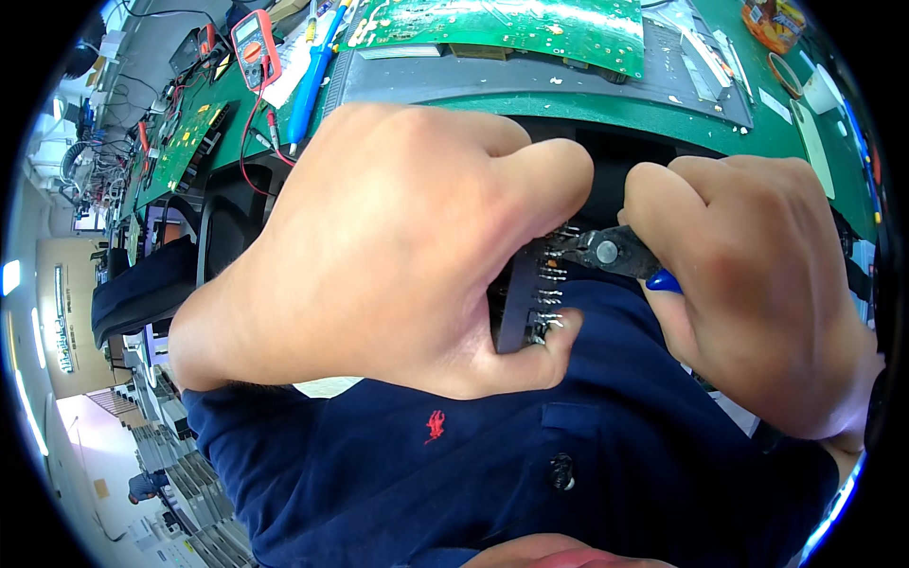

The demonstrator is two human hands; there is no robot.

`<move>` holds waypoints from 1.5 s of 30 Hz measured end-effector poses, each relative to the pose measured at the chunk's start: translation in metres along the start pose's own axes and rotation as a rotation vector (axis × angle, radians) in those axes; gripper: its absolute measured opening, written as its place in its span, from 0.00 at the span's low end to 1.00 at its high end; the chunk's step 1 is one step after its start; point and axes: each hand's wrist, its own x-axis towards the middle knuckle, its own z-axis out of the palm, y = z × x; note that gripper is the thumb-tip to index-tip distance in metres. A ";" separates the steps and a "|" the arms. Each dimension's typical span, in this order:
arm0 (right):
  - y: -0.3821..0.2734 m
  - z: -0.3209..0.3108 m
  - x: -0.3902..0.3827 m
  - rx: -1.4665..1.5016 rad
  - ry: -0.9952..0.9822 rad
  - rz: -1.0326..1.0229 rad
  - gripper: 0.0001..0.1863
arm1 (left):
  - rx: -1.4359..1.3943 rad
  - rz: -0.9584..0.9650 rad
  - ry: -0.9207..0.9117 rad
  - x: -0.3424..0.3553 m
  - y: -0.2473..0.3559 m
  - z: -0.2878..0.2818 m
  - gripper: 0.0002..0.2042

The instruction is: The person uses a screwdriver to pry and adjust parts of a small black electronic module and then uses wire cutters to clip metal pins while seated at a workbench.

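Observation:
In front of my chest, my left hand (407, 237) is closed around a dark rectangular electronic part (514, 301). A row of silvery metal pins (549, 296) sticks out of its right side. To the right, my right hand (748, 275) is closed on a pair of small pliers (606, 250) with a dark head, a round pivot and a blue grip. The pliers' jaws point left and meet the upper pins. Whether they are pinching a pin cannot be made out. My fingers hide much of the part and most of the pliers' handles.
Beyond my hands is a green-topped bench (454, 106) with a grey mat (729, 106). A large green circuit board (511, 33) lies on it. A red multimeter (256, 47), a blue pen-like tool (311, 90) and another circuit board (194, 147) are at left. A white cup (822, 92) stands far right.

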 end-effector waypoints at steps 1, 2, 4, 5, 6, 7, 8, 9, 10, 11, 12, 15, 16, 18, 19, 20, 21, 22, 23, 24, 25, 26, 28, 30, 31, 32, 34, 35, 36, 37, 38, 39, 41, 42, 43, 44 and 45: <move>0.000 0.001 0.000 0.008 0.008 -0.008 0.17 | -0.011 -0.004 0.000 -0.001 0.000 0.000 0.21; -0.001 0.001 0.001 0.022 -0.011 -0.001 0.17 | -0.023 -0.009 0.004 -0.002 0.001 0.000 0.21; -0.001 -0.002 0.002 0.051 -0.080 0.028 0.18 | -0.038 -0.005 0.011 -0.004 0.001 -0.001 0.21; -0.002 -0.002 0.003 0.058 -0.095 0.037 0.18 | -0.039 0.003 0.015 -0.004 0.000 -0.002 0.21; -0.002 -0.002 0.003 0.063 -0.113 0.041 0.18 | -0.046 0.002 0.015 -0.005 0.000 -0.001 0.21; -0.002 0.001 0.003 0.060 -0.092 0.033 0.18 | -0.054 -0.001 0.010 -0.005 -0.001 -0.002 0.21; -0.002 0.002 0.003 0.056 -0.084 0.025 0.18 | -0.068 -0.013 0.001 -0.006 -0.001 -0.002 0.21; -0.002 0.003 0.004 0.052 -0.073 0.016 0.17 | -0.077 -0.020 -0.006 -0.007 -0.001 -0.001 0.21; -0.003 0.003 0.005 0.047 -0.078 0.006 0.17 | -0.087 -0.029 -0.010 -0.009 -0.001 0.000 0.21; -0.004 0.005 0.005 0.055 -0.058 -0.008 0.17 | -0.091 -0.034 -0.011 -0.010 -0.002 0.001 0.21; -0.004 0.007 0.006 0.060 -0.044 -0.027 0.17 | -0.103 -0.042 -0.012 -0.012 -0.003 0.002 0.21; -0.007 0.003 -0.005 0.054 0.003 0.034 0.16 | -0.134 0.035 -0.025 -0.003 -0.002 0.001 0.21; -0.004 0.003 -0.001 0.069 -0.065 0.032 0.16 | -0.144 0.012 -0.031 -0.006 -0.003 0.002 0.21; -0.003 0.007 0.005 0.101 -0.087 0.006 0.16 | -0.153 -0.023 -0.044 -0.010 -0.005 0.002 0.21; -0.005 0.012 0.006 0.121 -0.041 -0.019 0.15 | -0.160 -0.040 -0.048 -0.012 -0.005 0.003 0.21; -0.005 0.013 0.005 0.121 -0.041 -0.009 0.15 | -0.173 -0.032 -0.048 -0.012 -0.006 0.004 0.21; -0.006 0.013 0.005 0.121 -0.040 0.002 0.15 | -0.185 -0.026 -0.051 -0.012 -0.007 0.005 0.20; -0.004 0.013 0.005 0.119 -0.087 0.020 0.15 | -0.193 -0.027 -0.054 -0.012 -0.006 0.005 0.20; -0.003 0.013 0.004 0.117 -0.111 0.026 0.15 | -0.201 -0.032 -0.060 -0.012 -0.006 0.006 0.20; -0.003 0.013 0.004 0.117 -0.133 0.032 0.15 | -0.208 -0.035 -0.059 -0.013 -0.005 0.007 0.20; -0.003 0.012 0.003 0.115 -0.134 0.030 0.15 | -0.215 -0.034 -0.058 -0.013 -0.006 0.008 0.20; -0.003 0.011 0.003 0.116 -0.130 0.024 0.15 | -0.222 -0.032 -0.051 -0.013 -0.006 0.008 0.20; -0.003 0.012 0.002 0.121 -0.119 0.008 0.15 | -0.222 -0.026 -0.047 -0.012 -0.006 0.009 0.20; -0.008 0.012 0.003 0.120 -0.027 0.008 0.16 | -0.215 -0.023 -0.055 -0.012 -0.007 0.008 0.20; -0.017 0.012 0.004 0.117 0.056 0.017 0.16 | -0.215 -0.024 -0.060 -0.012 -0.006 0.008 0.20; -0.017 0.012 0.003 0.109 0.046 0.025 0.16 | -0.220 -0.028 -0.069 -0.012 -0.006 0.008 0.20; -0.007 0.014 0.000 0.089 -0.069 0.031 0.16 | -0.234 -0.036 -0.070 -0.013 -0.005 0.009 0.20; -0.003 0.015 -0.004 0.070 -0.120 0.027 0.16 | -0.243 -0.040 -0.062 -0.014 -0.005 0.010 0.21; 0.000 0.017 -0.006 0.059 -0.171 0.025 0.17 | -0.246 -0.040 -0.061 -0.015 -0.004 0.010 0.21; -0.001 0.017 -0.006 0.040 -0.168 0.026 0.17 | -0.254 -0.032 -0.058 -0.014 -0.005 0.011 0.21; 0.000 0.017 -0.006 0.062 -0.182 0.031 0.17 | -0.256 -0.021 -0.061 -0.013 -0.006 0.011 0.21; 0.000 0.017 -0.007 0.086 -0.198 0.045 0.17 | -0.266 -0.010 -0.056 -0.012 -0.007 0.012 0.21; 0.001 0.014 -0.006 0.191 -0.256 0.060 0.16 | -0.294 -0.006 -0.034 -0.012 -0.007 0.015 0.21; 0.003 0.012 -0.004 0.223 -0.276 0.059 0.16 | -0.301 -0.014 -0.051 -0.012 -0.007 0.015 0.20; 0.005 0.011 -0.002 0.229 -0.291 0.047 0.16 | -0.305 -0.016 -0.075 -0.012 -0.007 0.014 0.20; 0.006 0.011 -0.002 0.214 -0.266 0.038 0.16 | -0.297 -0.028 -0.131 -0.010 -0.006 0.009 0.20; 0.006 0.011 -0.002 0.204 -0.247 0.027 0.15 | -0.275 -0.036 -0.126 -0.012 -0.007 0.007 0.20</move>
